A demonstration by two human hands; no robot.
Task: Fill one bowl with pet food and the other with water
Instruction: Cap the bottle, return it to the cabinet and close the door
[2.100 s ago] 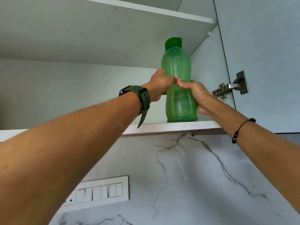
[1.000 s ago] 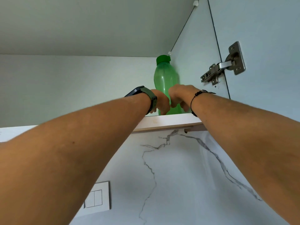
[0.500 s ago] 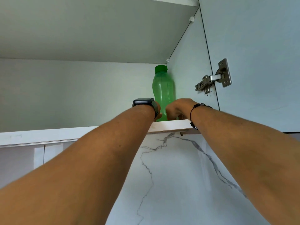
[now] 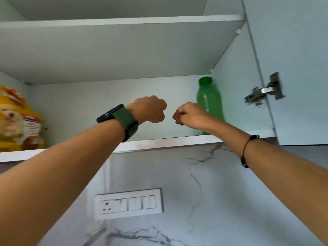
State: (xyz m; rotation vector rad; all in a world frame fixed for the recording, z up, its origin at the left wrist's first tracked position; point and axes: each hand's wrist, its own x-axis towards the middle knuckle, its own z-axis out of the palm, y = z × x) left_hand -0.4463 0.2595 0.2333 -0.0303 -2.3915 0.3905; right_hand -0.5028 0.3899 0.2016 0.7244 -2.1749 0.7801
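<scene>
Now both hands, left (image 4: 148, 109) and right (image 4: 190, 115), have left the bottle (image 4: 209, 100), loosely curled, empty.

Translucent green plastic bottle (image 4: 210, 103), glossy marble-look backsplash (image 4: 177, 174), matt white shelf (image 4: 159, 142), shiny metal hinge (image 4: 262, 92).

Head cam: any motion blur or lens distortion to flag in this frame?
Head view: motion blur smears the pet food bag at the left edge and the door hinge; print on the bag is unreadable. Wide-angle stretch swells both forearms near the bottom corners. Left hand, right hand and green bottle are fairly sharp. Light is soft and even, no glare.
</scene>
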